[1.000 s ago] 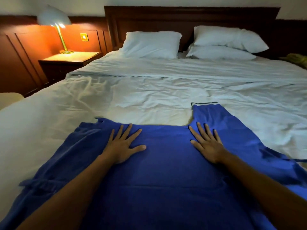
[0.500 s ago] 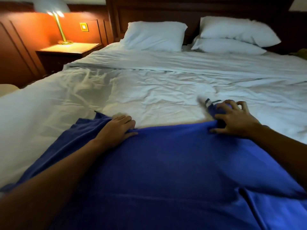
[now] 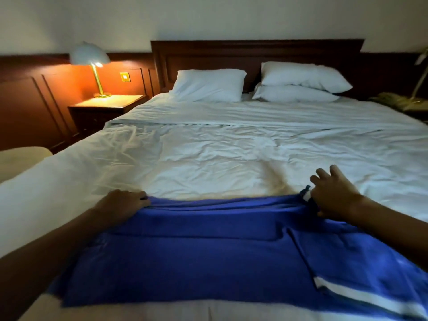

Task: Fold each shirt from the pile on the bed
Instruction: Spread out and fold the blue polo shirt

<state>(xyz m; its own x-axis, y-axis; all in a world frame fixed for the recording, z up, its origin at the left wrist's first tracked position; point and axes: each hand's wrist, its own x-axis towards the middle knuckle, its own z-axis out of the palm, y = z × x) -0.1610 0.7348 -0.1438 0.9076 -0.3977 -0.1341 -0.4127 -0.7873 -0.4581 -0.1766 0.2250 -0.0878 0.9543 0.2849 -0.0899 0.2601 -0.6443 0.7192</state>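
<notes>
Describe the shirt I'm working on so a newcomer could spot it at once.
Start at the bed with white sheets under the dark headboard. On its near end lies the blue shirt, its far edge held by the left hand and the right hand. It is the only coloured cloth on the white bedding, with a white stripe near its right corner.

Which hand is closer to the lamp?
Left. The left hand grips the far edge of the blue shirt, on the same side of the bed as the lamp; the right hand pinches the other corner, farther across the bed.
</notes>
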